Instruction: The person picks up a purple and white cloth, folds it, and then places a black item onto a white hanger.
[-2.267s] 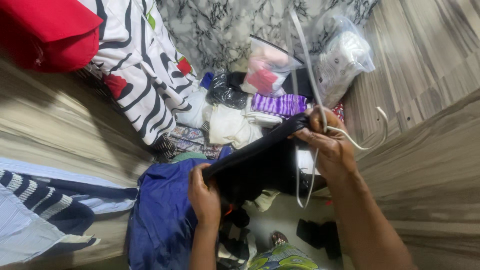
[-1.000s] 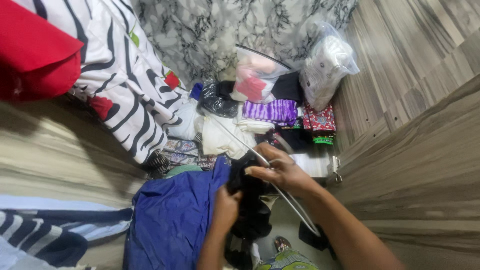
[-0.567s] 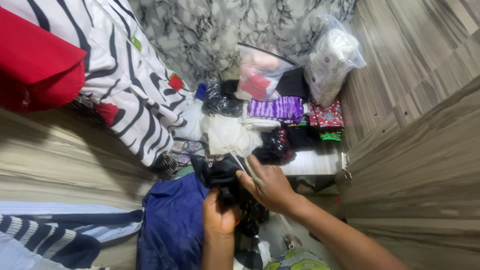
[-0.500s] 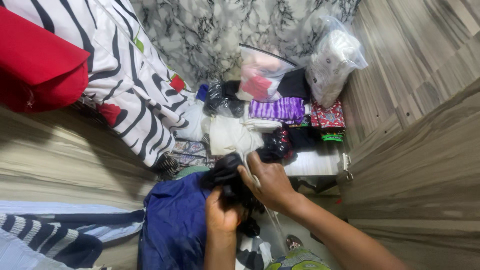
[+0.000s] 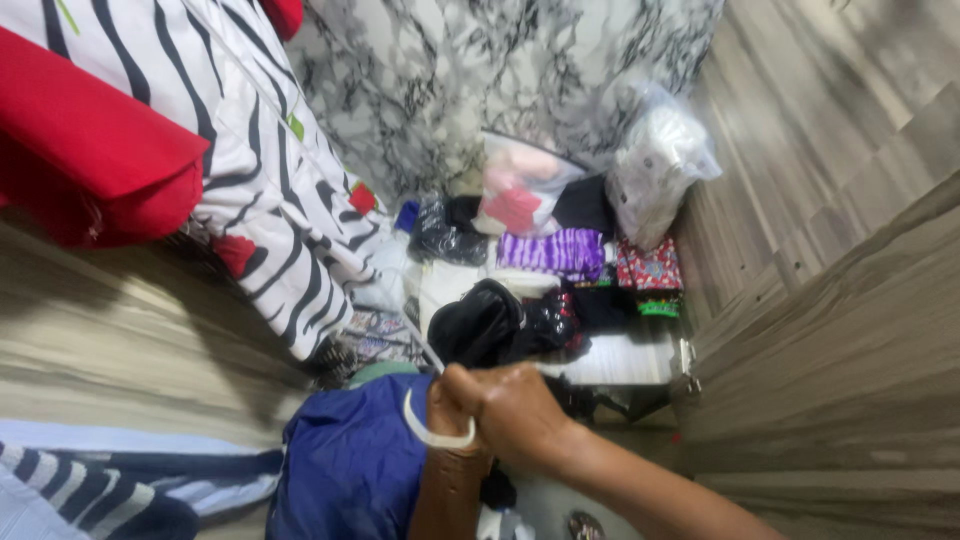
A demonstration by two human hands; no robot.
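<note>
Right hand (image 5: 515,405) closed around the white hanger (image 5: 432,432), hook curling out below the knuckles. Left hand (image 5: 447,400) mostly hidden behind it; grip cannot tell. Black garment (image 5: 478,325) lies bunched on the folded clothes pile (image 5: 555,252), apart from both hands. Risk: loosely heaped, it may slide off the stack

Both hands meet low at centre of the view. The right hand (image 5: 515,410) enters from the lower right, forearm running diagonally, fingers curled closed with knuckles facing up. The left hand (image 5: 447,400) rises from the bottom edge on a near-vertical forearm; it lies largely covered by the right hand, so its finger posture cannot be determined.
</note>
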